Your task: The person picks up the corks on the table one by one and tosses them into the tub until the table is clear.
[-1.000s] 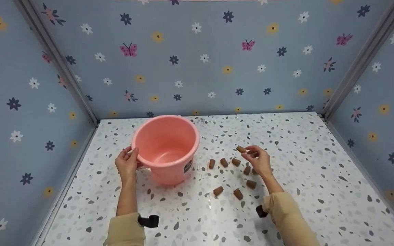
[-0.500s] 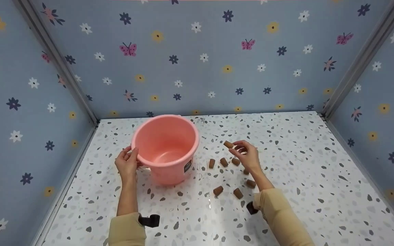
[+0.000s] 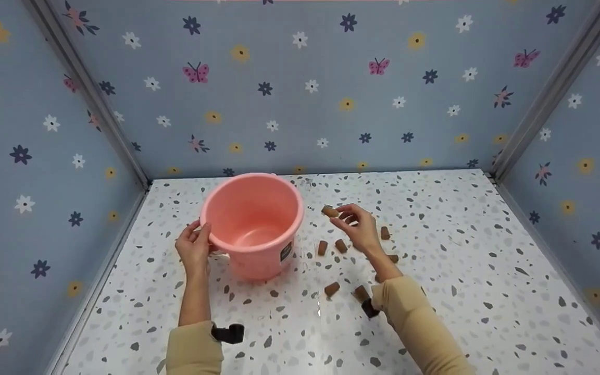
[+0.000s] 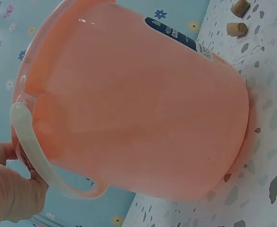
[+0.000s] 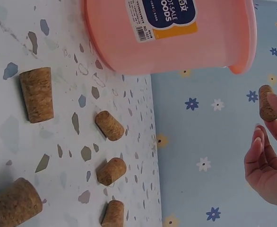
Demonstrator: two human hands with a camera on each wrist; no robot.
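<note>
A pink plastic bucket (image 3: 256,266) stands on the left part of the speckled table, its mouth open upward. My left hand (image 3: 194,251) grips the bucket's left rim, thumb toward the inside. The left wrist view has a pale handle (image 4: 38,153) hanging beside that hand. Between thumb and fingertips, my right hand (image 3: 361,229) pinches a cork stopper (image 3: 329,211) in the air, right of the bucket's rim and apart from it. More cork stoppers (image 3: 341,246) lie scattered on the table below this hand, some partly hidden by the right arm.
The white speckled tabletop (image 3: 487,291) is bounded by flowered blue panels (image 3: 310,104) at the back and both sides. A printed label (image 5: 164,16) shows on the bucket's wall. One cork (image 3: 332,289) lies nearer the front, between bucket and right arm.
My right hand has carried the pinched cork leftward and slightly away from me, closer to the bucket. The left hand and the bucket stay in place.
</note>
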